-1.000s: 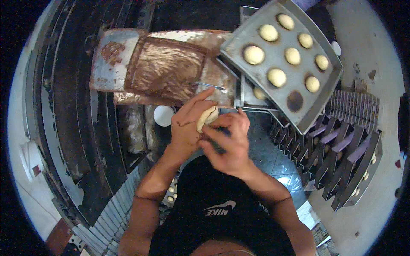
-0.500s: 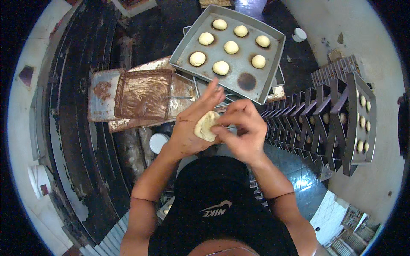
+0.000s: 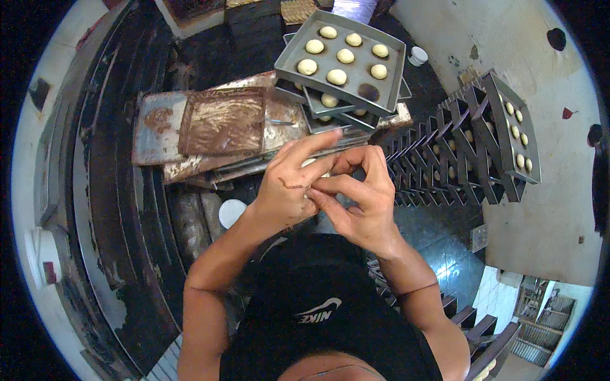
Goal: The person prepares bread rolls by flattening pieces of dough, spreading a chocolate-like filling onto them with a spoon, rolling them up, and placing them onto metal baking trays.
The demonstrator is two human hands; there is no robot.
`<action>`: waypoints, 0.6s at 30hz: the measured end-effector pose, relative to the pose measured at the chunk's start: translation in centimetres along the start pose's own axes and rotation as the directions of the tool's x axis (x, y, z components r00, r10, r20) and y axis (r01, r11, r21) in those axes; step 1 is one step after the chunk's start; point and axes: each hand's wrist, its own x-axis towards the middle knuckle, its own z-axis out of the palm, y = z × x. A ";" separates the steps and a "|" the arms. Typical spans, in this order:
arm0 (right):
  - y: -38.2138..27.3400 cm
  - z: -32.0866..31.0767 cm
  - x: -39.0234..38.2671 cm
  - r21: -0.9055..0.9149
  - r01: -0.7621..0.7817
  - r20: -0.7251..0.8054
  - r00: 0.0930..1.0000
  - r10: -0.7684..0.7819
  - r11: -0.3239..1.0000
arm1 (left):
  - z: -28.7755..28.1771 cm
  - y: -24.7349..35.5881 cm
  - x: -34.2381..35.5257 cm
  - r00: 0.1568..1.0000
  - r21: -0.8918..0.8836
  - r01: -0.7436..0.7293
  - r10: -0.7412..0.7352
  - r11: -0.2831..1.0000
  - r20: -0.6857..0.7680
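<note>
Cupping partly hidden dough (image 3: 308, 162), the left hand (image 3: 284, 189) stretches its forefinger; the right hand (image 3: 363, 198) has thumb and forefinger together by the left palm, whether clamped on dough I cannot tell; eight balls (image 3: 345, 56) sit on the top tray (image 3: 361, 72), one dark spot (image 3: 368, 93) seemingly left to fill; the black shirt (image 3: 286, 279) bears pale lettering and a curved logo.

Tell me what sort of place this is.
Probably a bakery: a metal baking tray holds pale dough balls, and more loaded trays stand crisscrossed at right.
</note>
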 end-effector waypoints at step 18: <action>0.5 -1.4 -6.0 0.365 -0.003 -0.440 0.880 0.176 0.931 | 1.3 5.9 2.0 0.979 -0.087 -0.075 0.090 0.993 0.183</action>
